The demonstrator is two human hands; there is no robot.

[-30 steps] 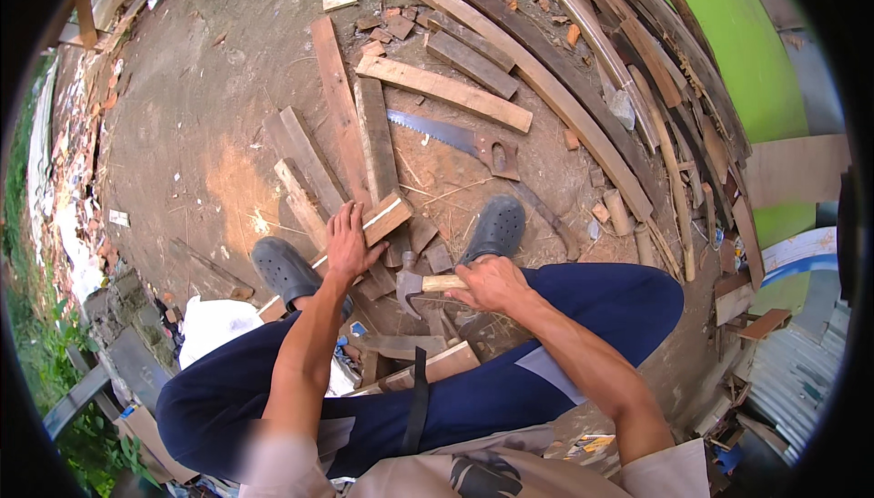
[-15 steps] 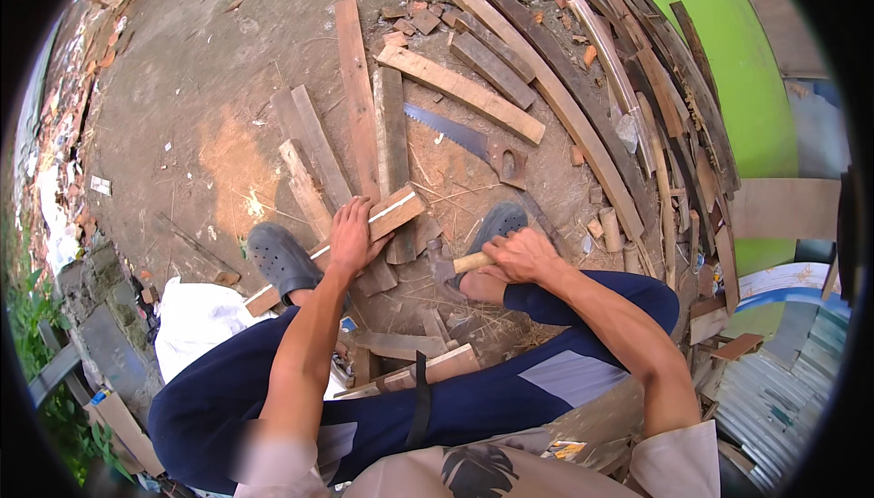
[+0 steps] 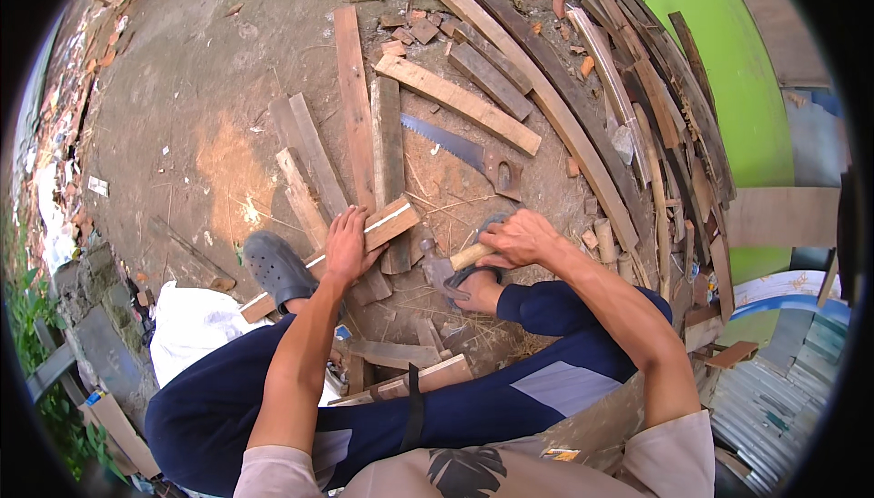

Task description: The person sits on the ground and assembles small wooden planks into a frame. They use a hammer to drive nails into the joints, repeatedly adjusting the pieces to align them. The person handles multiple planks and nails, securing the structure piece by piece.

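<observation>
A: While the left hand (image 3: 350, 245) lies flat, palm down, fingers spread on the batten (image 3: 364, 238), the right hand (image 3: 517, 238) has dropped. It was raised near the knee a second ago; now it sits low at 4 o'clock of the batten.

B: And the hammer (image 3: 448, 266)?

A: Right hand is closed round its wooden handle. The head points down-left, close to the ground just right of the batten's near end. Whether it touches wood, I cannot tell.

B: Batten moved?

A: Hardly. It runs from 7 to 1 o'clock, its lower end by the grey shoe (image 3: 276, 268), pinned throughout.

B: So a stroke came down.

A: That is my reading: a downswing finished or nearly so, the piece held steady.

B: Nearby?

A: A saw (image 3: 460, 152) at 1 o'clock, well apart, untouched; loose planks (image 3: 355, 106) at 12.
</observation>
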